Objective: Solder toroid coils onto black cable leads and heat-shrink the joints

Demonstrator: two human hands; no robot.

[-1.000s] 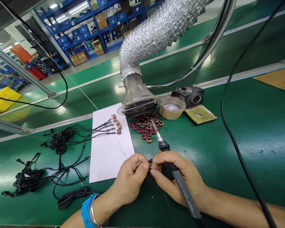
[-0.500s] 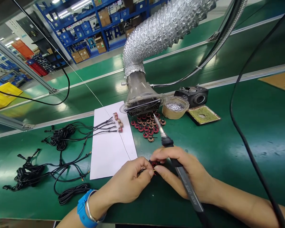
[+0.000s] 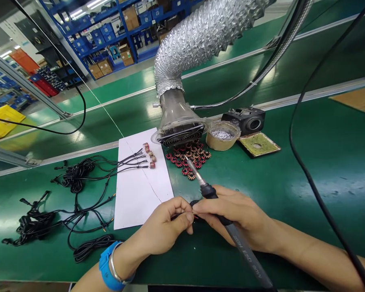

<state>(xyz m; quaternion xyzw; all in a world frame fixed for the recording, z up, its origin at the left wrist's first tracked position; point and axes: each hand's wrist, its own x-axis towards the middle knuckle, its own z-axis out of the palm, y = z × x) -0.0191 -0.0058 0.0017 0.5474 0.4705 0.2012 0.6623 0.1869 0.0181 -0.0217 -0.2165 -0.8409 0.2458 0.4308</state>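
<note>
The left hand (image 3: 167, 228) pinches a thin wire and a small ring coil (image 3: 196, 211) between finger and thumb, so the grip is narrow and the coil is mostly hidden. The right hand (image 3: 235, 215) holds a soldering iron (image 3: 242, 247) like a pen, and its fingers are right by the coil. The iron's metal tip (image 3: 191, 165) points away, over a pile of red ring coils (image 3: 187, 159). This looks like the step of lining up the wire on the coil. The tip then needs to reach that join.
</note>
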